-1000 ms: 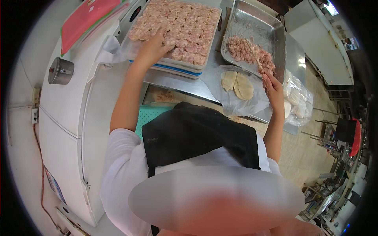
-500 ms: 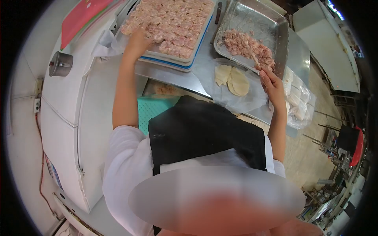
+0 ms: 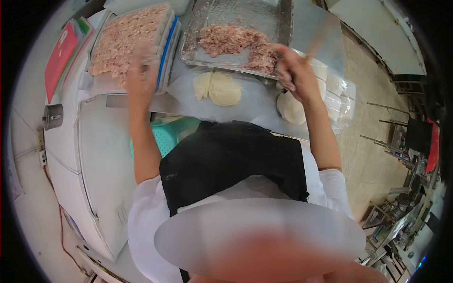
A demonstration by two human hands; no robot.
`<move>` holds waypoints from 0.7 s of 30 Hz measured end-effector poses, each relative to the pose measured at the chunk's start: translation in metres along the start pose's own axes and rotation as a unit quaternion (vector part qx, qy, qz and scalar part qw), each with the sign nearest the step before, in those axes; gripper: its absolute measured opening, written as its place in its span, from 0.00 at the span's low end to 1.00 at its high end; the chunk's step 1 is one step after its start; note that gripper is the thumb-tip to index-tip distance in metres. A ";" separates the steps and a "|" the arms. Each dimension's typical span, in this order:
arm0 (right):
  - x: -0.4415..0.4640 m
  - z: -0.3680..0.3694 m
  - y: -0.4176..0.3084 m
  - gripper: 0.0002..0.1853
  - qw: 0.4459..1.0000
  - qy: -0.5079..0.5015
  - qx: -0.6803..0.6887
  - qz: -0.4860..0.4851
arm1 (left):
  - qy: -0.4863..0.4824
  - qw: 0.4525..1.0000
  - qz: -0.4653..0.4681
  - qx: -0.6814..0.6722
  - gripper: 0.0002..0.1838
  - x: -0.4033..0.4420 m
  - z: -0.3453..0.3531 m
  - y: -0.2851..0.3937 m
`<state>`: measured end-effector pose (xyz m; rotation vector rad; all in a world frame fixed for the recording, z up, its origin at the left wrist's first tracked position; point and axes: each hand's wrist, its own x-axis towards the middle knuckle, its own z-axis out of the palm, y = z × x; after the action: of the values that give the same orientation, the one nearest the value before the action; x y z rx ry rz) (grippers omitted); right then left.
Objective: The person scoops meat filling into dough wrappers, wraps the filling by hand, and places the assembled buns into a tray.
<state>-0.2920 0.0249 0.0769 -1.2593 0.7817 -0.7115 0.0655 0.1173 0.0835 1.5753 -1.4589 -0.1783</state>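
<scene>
Grey metal forms the pan (image 3: 238,14), set on the tabletop (image 3: 314,30) between the two hands, probably so its raised walls contain the loose meat (image 3: 224,40) within reach of either one. Just nearer the apron (image 3: 231,160), wrappers (image 3: 224,88) lie flat on a thin sheet (image 3: 181,94), which presumably keeps them off the tabletop. The right hand (image 3: 295,75) is at the pan's near right corner, its fingers grasping a blurred stick (image 3: 317,43) that points away from the meat, perhaps to keep it clear of the pan. The left hand (image 3: 143,70) blurs over the near right part of the tray (image 3: 106,84); whether its fingers grip anything, I cannot tell. Dumplings (image 3: 127,30) fill most of that tray in close rows, likely to save room. Bags (image 3: 332,87) sit beside the right hand.
</scene>
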 end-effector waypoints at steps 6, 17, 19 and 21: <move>-0.006 -0.058 0.029 0.26 0.942 -0.005 -0.336 0.007 | -0.289 0.956 0.021 0.053 0.15 -0.040 0.092 0.029; -0.038 -0.081 -0.047 0.25 0.924 -0.092 0.317 -0.194 | -0.258 0.956 0.024 0.137 0.13 -0.079 0.148 -0.003; -0.061 -0.069 -0.095 0.22 0.872 -0.119 0.289 -0.378 | -0.269 0.952 0.022 0.146 0.12 -0.075 0.146 -0.005; -0.081 -0.059 -0.132 0.18 0.836 -0.151 0.306 -0.431 | -0.245 0.959 0.041 0.134 0.10 -0.076 0.148 -0.009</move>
<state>-0.3912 0.0378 0.2085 -1.0390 -0.3411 -1.3139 -0.0462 0.1020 -0.0385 1.7618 -1.9979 -0.3547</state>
